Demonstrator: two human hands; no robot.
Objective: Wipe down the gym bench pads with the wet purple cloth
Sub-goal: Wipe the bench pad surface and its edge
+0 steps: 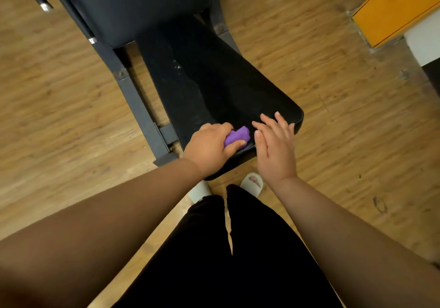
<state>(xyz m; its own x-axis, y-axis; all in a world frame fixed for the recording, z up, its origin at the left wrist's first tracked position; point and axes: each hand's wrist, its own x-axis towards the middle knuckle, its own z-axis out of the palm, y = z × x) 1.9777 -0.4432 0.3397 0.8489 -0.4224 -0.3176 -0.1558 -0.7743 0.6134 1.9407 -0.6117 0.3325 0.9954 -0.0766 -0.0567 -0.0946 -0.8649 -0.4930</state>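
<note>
The purple cloth (pixel 238 136) is held bunched up in the left hand (pixel 209 147) at the near end of the bench's black seat pad (pixel 214 81), close to the pad's front edge. The left fingers (pixel 221 127) are curled over the top of the cloth and the thumb is pressed against its near side. The cloth is gripped tightly and pushed down onto the pad, and only a small purple fold is left showing past the knuckles.

The right hand (pixel 273 148) is laid over the near right corner of the same pad, just beside the cloth. Its fingers (pixel 269 122) are held straight and spread, and nothing is grasped in them. Whether the palm is pressed on the pad or only held above it cannot be told.

A few pale specks are seen on the middle of the seat pad. A second dark pad, the back pad (pixel 133 5), is seen beyond the seat pad at the top of the view. The bench's dark metal frame (pixel 135 98) runs along the left side of the seat pad, down on the wooden floor (pixel 59 93). A yellow-topped object (pixel 392 10) is seen at the upper right, well apart from the bench. Black trousers (pixel 250 248) and a white slipper (pixel 252 182) are seen below the hands, just in front of the seat pad's end.
</note>
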